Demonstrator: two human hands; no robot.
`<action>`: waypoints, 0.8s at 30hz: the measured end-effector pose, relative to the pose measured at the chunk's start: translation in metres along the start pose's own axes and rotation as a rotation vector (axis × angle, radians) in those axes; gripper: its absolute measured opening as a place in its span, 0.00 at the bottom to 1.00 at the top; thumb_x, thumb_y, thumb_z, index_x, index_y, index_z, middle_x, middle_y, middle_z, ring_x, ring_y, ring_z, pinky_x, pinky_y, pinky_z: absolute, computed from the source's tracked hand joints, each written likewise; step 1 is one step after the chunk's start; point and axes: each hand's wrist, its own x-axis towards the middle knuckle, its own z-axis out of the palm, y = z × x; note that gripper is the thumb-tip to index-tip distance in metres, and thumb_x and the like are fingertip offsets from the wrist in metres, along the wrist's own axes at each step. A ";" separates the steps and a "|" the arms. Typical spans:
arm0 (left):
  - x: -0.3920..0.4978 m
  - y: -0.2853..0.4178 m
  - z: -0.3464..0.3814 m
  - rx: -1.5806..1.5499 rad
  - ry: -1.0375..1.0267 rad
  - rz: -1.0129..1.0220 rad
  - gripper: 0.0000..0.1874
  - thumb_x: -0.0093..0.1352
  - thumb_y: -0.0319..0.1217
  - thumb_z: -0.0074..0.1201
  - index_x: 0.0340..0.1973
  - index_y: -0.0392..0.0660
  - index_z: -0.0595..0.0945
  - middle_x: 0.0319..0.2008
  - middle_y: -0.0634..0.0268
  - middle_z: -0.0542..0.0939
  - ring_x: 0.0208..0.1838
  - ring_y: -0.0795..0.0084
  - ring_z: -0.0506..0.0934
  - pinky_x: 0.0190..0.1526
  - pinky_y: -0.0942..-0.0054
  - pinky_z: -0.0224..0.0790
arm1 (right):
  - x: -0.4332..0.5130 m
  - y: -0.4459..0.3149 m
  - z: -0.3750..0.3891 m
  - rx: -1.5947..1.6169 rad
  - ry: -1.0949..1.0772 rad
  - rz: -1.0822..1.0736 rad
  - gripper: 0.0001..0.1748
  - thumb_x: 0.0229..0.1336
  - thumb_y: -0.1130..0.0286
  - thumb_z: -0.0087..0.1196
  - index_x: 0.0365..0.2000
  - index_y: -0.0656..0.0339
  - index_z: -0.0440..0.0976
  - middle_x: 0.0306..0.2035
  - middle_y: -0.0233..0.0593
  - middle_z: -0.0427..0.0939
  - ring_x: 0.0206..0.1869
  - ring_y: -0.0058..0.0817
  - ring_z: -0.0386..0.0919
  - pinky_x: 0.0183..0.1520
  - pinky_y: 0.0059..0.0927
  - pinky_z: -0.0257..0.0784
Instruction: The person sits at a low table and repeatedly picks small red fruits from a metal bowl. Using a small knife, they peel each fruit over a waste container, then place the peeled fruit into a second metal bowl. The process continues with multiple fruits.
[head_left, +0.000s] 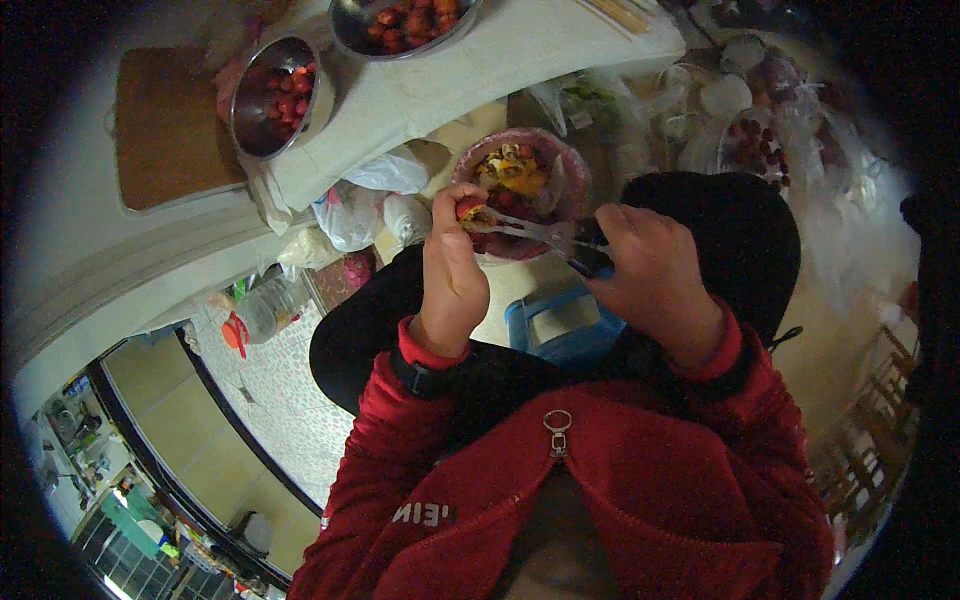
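Observation:
My left hand (456, 274) pinches a small red fruit (475, 213) between fingers and thumb, its yellowish inside showing. In my right hand (656, 270) are scissors (559, 236) with dark handles; their metal blades reach to the cut side of the fruit. Both hands are over the near edge of a pink bowl (576, 180), lined with clear plastic. Yellow peel or pulp pieces (517, 174) and dark red bits lie in the bowl. Whether the blade tips are inside the fruit, I cannot tell.
On the covered table (420, 97) stand two steel bowls (251, 105) of red fruit, beside a brown board (176, 127). Plastic bags (349, 217) and a red-capped bottle (259, 319) are below its edge. A blue stool (562, 322) stands between the knees; more clear bags (817, 195) lie at right.

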 end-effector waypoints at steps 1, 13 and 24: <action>0.000 0.000 0.000 0.044 -0.005 0.009 0.29 0.77 0.49 0.24 0.53 0.35 0.68 0.43 0.49 0.77 0.47 0.58 0.77 0.49 0.67 0.67 | 0.001 0.000 0.001 0.003 -0.009 -0.005 0.17 0.42 0.65 0.64 0.29 0.61 0.68 0.27 0.46 0.76 0.31 0.48 0.77 0.33 0.45 0.72; -0.001 -0.001 -0.005 0.089 0.022 -0.006 0.32 0.76 0.53 0.24 0.54 0.35 0.68 0.42 0.53 0.76 0.46 0.62 0.76 0.49 0.69 0.67 | -0.005 -0.005 -0.004 -0.119 -0.023 0.062 0.17 0.37 0.68 0.63 0.28 0.61 0.68 0.26 0.45 0.76 0.31 0.47 0.77 0.34 0.45 0.73; -0.001 0.002 -0.004 -0.094 0.001 -0.333 0.46 0.68 0.70 0.11 0.52 0.44 0.71 0.39 0.67 0.74 0.38 0.74 0.70 0.40 0.78 0.61 | -0.004 -0.004 -0.008 -0.011 -0.081 0.058 0.19 0.42 0.61 0.64 0.30 0.63 0.72 0.25 0.48 0.77 0.29 0.47 0.79 0.33 0.45 0.75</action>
